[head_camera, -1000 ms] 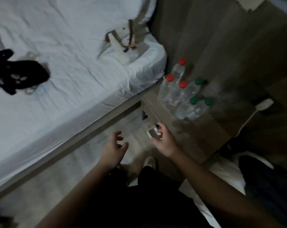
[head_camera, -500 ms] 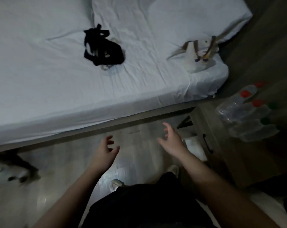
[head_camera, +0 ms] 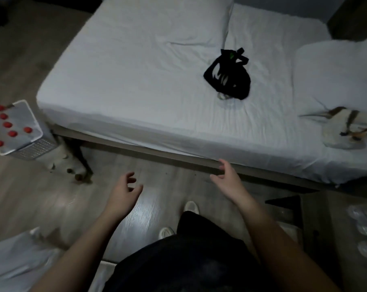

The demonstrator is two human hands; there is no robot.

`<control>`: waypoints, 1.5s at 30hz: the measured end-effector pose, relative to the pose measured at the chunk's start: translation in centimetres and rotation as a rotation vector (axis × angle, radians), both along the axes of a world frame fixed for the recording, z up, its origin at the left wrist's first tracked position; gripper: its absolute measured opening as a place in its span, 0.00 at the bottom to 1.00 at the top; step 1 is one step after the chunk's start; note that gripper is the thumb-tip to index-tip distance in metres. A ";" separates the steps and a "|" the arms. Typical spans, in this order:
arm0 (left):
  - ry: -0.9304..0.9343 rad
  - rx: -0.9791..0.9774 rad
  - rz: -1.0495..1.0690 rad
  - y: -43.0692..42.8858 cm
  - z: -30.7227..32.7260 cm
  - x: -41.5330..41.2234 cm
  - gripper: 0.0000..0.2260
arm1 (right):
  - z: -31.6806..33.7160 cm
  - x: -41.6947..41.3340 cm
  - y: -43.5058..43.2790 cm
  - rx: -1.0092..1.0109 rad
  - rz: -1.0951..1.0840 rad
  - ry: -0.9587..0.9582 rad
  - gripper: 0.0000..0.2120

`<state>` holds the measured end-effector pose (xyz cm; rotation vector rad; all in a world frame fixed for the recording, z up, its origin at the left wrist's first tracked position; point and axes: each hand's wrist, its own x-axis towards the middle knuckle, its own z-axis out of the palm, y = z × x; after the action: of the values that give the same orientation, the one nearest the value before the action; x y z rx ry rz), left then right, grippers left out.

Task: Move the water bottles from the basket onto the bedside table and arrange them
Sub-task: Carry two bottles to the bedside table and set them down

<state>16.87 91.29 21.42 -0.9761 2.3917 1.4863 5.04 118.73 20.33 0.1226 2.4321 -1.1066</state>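
A white mesh basket (head_camera: pixel 34 147) stands on the floor at the far left, by the foot corner of the bed. Several red-capped water bottles (head_camera: pixel 7 124) stand upright inside it. The wooden bedside table (head_camera: pixel 325 224) is at the lower right edge, with clear water bottles (head_camera: pixel 365 230) lying blurred on its top. My left hand (head_camera: pixel 123 191) hangs over the floor, fingers apart and empty. My right hand (head_camera: pixel 226 181) is beside the bed frame, also spread with nothing in it. Both hands are well apart from the basket and the table.
The white bed (head_camera: pixel 157 70) fills the upper view, with a black bag (head_camera: pixel 229 77) and a white strapped bag (head_camera: pixel 346 131) on it. White fabric (head_camera: pixel 16 258) lies at the lower left. My feet (head_camera: pixel 191 207) stand on the wooden floor.
The view has swung left, away from the bedside table, bringing the basket into sight. My right hand has left the table's front corner; both hands now hang empty over the floor.
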 end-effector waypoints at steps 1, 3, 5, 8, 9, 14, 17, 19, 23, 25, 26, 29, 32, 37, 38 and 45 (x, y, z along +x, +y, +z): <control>-0.003 0.005 0.021 -0.7 0.0 0.3 0.23 | 0.0 -0.5 -1.0 -0.007 0.020 -0.005 0.30; -0.007 0.009 0.055 -2.1 -0.1 0.9 0.23 | -0.1 -1.4 -3.0 -0.014 0.051 -0.026 0.30; -0.009 0.000 0.081 -3.3 0.0 1.2 0.23 | -0.4 -2.2 -4.8 -0.006 0.082 -0.027 0.30; -0.006 -0.012 0.129 -6.0 -0.1 0.6 0.23 | -1.4 -3.8 -8.0 -0.013 0.130 -0.040 0.30; -0.003 -0.017 0.145 -7.0 -0.2 0.2 0.23 | -1.7 -4.4 -9.1 -0.023 0.147 -0.052 0.31; 0.002 -0.059 0.192 -12.9 -1.0 -3.4 0.21 | -2.7 -8.8 -15.4 -0.038 0.216 -0.097 0.31; -0.027 -0.060 0.207 -17.2 -1.5 -5.3 0.20 | -2.9 -11.6 -19.6 -0.003 0.251 -0.096 0.30; -0.049 -0.064 0.220 -20.2 -1.7 -6.3 0.21 | -2.7 -13.4 -22.7 0.025 0.288 -0.086 0.29; -0.073 -0.050 0.300 -26.0 -1.6 -7.6 0.19 | -1.9 -16.6 -30.0 0.044 0.414 -0.115 0.29; -0.067 -0.052 0.352 -28.8 -1.4 -7.8 0.18 | -1.5 -17.8 -34.0 0.054 0.494 -0.102 0.30; -0.060 -0.046 0.384 -30.1 -1.4 -7.8 0.18 | -1.2 -18.2 -36.2 0.053 0.536 -0.089 0.30; -0.052 -0.007 0.466 -34.0 -1.8 -7.2 0.19 | -0.6 -18.8 -42.4 0.045 0.656 -0.057 0.30; -0.051 -0.026 0.516 -38.5 -2.8 -6.4 0.19 | 0.0 -18.4 -48.6 0.041 0.746 -0.040 0.30; -0.069 -0.001 0.486 -47.1 -4.8 -5.7 0.19 | -1.4 -16.0 -58.8 0.096 0.856 -0.034 0.31; -0.073 0.005 0.467 -49.0 -5.1 -5.7 0.19 | -1.6 -15.5 -60.8 0.103 0.869 -0.025 0.31; -0.161 0.063 0.312 -63.0 -5.6 -4.9 0.14 | -3.3 -10.5 -73.6 0.158 0.777 -0.174 0.34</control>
<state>11.94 28.27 15.83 -1.4462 2.1416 1.5008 -5.51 45.16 17.03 -0.6006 2.0926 -0.5241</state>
